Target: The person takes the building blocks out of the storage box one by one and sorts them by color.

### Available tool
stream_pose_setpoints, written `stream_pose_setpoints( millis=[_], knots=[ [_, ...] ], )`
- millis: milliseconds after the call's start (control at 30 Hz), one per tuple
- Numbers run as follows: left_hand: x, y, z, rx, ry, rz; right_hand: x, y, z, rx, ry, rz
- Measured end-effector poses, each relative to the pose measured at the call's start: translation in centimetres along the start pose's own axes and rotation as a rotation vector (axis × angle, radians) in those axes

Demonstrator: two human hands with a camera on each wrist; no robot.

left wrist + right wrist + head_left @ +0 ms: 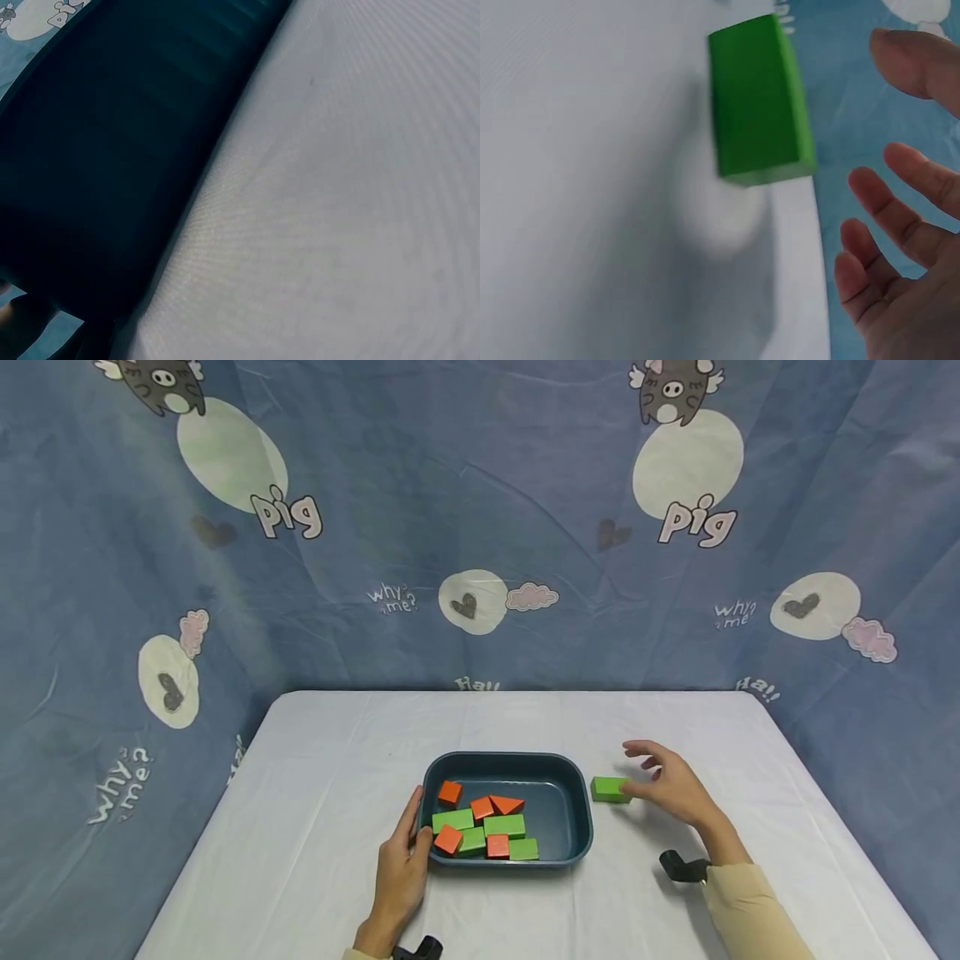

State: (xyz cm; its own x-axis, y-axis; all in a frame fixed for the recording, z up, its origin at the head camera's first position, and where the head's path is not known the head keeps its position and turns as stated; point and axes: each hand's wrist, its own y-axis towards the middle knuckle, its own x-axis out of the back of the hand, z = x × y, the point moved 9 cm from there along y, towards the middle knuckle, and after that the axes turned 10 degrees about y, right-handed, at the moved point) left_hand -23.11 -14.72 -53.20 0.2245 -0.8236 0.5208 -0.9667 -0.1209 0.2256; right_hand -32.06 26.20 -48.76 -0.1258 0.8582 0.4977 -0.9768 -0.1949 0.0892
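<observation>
A dark blue-green tray stands on the white table with several green blocks and orange blocks in its left half; one orange piece is a triangle. My left hand holds the tray at its near left corner, thumb at the rim and fingers along the left side. In the left wrist view the tray wall fills much of the picture. Right of the tray lies a single green block. My right hand hovers by it, fingers spread and apart from it in the right wrist view.
The white-covered table reaches to a blue patterned cloth hanging behind and at both sides. A black wrist device sits on the right forearm, another on the left.
</observation>
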Motion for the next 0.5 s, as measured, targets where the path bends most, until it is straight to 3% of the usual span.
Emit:
stream_pose_setpoints(
  millis=[500],
  knots=[
    [0.1, 0.1, 0.0, -0.005, -0.012, 0.001, -0.4, 1.5, 5.5, 0.144, 0.007, -0.038]
  ],
)
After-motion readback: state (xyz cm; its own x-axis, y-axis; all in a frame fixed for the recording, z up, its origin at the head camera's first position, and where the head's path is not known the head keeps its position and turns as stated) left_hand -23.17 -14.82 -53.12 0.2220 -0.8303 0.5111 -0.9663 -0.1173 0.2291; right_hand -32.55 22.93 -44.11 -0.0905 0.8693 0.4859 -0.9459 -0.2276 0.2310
